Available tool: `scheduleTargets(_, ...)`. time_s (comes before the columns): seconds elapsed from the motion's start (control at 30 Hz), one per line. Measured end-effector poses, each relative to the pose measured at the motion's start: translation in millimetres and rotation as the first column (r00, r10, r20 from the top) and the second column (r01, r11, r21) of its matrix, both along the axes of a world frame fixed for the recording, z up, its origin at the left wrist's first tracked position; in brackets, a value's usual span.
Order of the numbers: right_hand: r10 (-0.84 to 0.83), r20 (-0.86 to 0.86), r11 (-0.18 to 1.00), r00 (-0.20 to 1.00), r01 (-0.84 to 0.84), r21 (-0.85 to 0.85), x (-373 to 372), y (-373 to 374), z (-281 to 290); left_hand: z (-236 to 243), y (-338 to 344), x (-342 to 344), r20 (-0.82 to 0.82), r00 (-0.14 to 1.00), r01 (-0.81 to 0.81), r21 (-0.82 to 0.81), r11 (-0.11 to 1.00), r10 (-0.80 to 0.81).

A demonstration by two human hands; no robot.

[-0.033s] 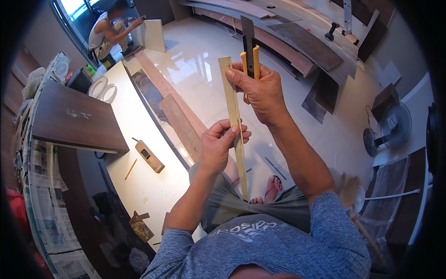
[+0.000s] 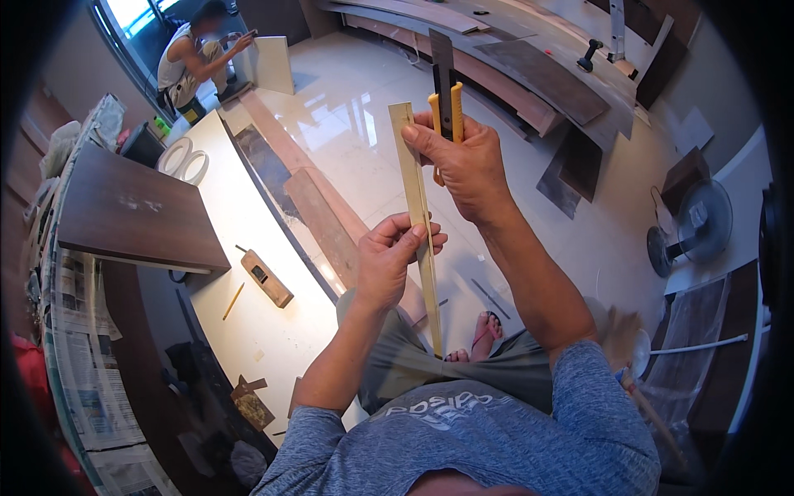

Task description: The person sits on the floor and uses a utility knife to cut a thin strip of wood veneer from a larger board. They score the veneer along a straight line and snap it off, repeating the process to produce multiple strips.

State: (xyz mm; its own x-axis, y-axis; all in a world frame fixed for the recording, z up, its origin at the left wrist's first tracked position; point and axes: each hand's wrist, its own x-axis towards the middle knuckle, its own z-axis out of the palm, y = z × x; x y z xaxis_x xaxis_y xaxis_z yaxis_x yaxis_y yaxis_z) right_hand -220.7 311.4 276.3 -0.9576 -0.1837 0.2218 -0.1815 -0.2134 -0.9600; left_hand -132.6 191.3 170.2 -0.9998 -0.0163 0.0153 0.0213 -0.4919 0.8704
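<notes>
While right hand [image 2: 473,169] grips cutter [image 2: 456,109] and strip [image 2: 416,186], left hand [image 2: 385,260] pinching lower, knock could snap blade [image 2: 442,56] pointing twelve o'clock.

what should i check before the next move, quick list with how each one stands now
1. Strip held in both hands: ok, left hand partway down, right hand near its top.
2. Knife secure: ok, held in the right hand.
3. Blade clear of the left hand: ok, it points up and away.
4. Feet covered: not ok, the foot in view wears an open sandal.
5. Pencil and plane set down: ok, both lie on the bench.
6. Strip marked: cannot tell, too fine to see.
</notes>
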Motion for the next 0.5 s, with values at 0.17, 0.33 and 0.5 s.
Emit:
scheduleTargets(0.17, 0.099, 0.003, 0.994, 0.995, -0.099, -0.036, 16, 12, -2, 37, 0, -5, -0.254, 0.937, -0.255, -0.026, 0.967, 0.240)
scheduleTargets(0.33, 0.209, 0.046, 0.978, 0.977, -0.209, -0.011, 30, 26, 6, 75, -23, -14, -0.415, 0.896, -0.171, 0.007, 0.985, 0.159)
scheduleTargets(0.5, 0.302, -0.011, 0.952, 0.953, -0.302, -0.044, 26, 33, -3, 88, -23, -10, -0.426, 0.903, -0.110, -0.086, 0.990, 0.063)
